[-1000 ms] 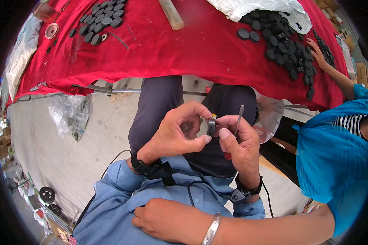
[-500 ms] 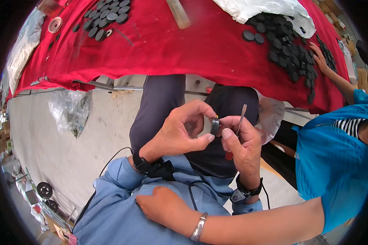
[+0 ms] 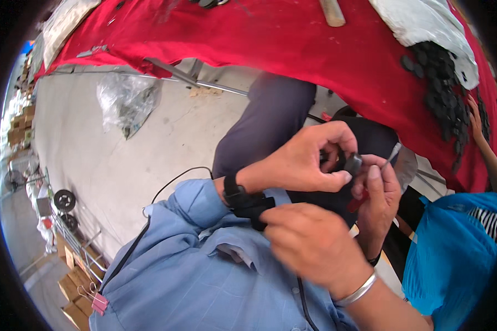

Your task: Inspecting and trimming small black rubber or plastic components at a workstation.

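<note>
Head view, looking down past a blue-sleeved chest. The left hand (image 3: 306,163), with a black wrist strap (image 3: 234,190) just behind it, pinches a small black round part (image 3: 353,164) between thumb and fingertips; the fingers are closed firmly on it. The right hand (image 3: 378,201) meets the part from the opposite side, its fingers wrapped around a thin tool with a red handle (image 3: 357,202) and a grey metal tip (image 3: 393,153) that rises just beyond the part. Whether the tip touches the part cannot be told. Directly below the grip, a second person's hand (image 3: 309,243), wearing a silver bangle (image 3: 358,289), reaches across the blue sleeve toward the wrist strap; the hand is blurred. Beyond the grip, a red cloth (image 3: 270,38) covers a table, with a heap of black discs (image 3: 442,71) lying on it, well apart from both hands, and a white bag (image 3: 425,25) beside that heap. To the left of the grip, a crumpled clear plastic bag (image 3: 128,102) lies on the concrete floor (image 3: 94,154).
</note>
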A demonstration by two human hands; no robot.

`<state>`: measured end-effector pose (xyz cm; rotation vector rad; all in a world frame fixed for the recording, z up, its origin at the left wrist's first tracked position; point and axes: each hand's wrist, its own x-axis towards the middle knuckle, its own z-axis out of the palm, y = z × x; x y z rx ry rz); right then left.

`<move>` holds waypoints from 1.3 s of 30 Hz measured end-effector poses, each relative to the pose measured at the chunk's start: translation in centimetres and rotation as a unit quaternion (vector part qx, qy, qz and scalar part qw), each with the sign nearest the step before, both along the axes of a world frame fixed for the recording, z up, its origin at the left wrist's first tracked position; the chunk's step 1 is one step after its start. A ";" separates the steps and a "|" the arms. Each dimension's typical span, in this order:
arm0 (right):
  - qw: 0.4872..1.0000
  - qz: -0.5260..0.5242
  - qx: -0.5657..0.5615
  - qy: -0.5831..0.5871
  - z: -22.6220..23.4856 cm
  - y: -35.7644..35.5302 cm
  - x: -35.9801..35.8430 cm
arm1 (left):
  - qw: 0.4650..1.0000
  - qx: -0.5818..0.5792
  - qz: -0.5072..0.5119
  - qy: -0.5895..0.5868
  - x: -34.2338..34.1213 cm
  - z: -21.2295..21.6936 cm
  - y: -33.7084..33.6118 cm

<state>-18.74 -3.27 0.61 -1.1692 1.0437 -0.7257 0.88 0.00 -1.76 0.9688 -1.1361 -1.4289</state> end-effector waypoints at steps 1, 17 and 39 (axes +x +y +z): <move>1.000 -0.008 0.000 -0.001 -0.1 -0.1 0.1 | 1.000 0.003 -0.005 0.004 -0.1 -0.2 0.0; 0.999 -0.006 0.016 0.028 -0.6 0.9 0.9 | 0.996 0.024 0.016 0.080 -1.6 -2.6 0.8; 0.979 -0.023 -0.202 0.034 -0.5 1.2 0.2 | 0.999 -0.029 -0.007 -0.031 -0.4 0.6 1.3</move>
